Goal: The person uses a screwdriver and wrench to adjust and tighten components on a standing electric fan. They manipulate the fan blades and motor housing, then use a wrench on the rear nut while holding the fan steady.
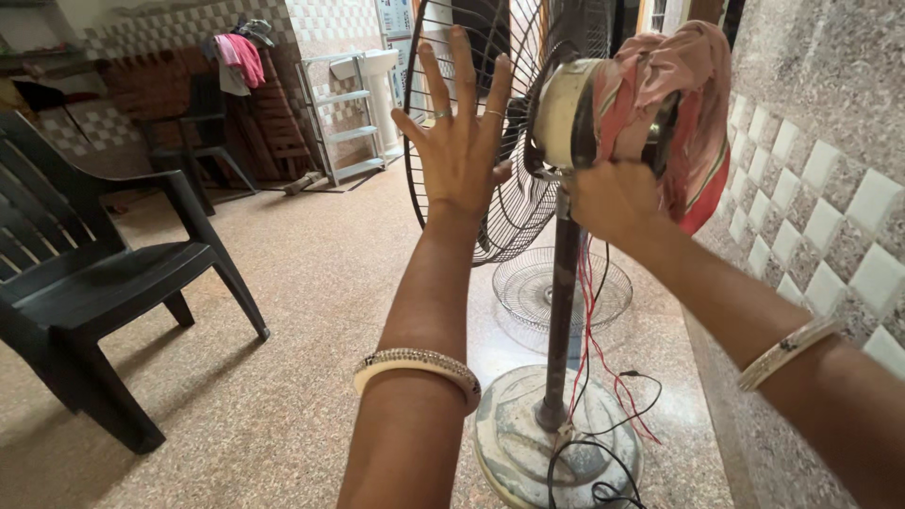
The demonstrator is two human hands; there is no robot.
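A pedestal fan stands in front of me with its dark pole (563,311) rising from a round grey base (528,443). My left hand (459,132) is spread flat, fingers apart, against the back of the black wire grille (514,203). My right hand (613,200) grips a pink and red cloth (679,104) that is draped over the cream motor housing (558,111) at the top of the pole. Both wrists wear bangles.
A loose wire fan guard (556,287) lies on the floor behind the pole. Red and black wires (613,377) trail over the base. A black plastic chair (90,283) stands at left. A tiled wall (820,188) runs close on the right. White shelving (335,123) stands at the back.
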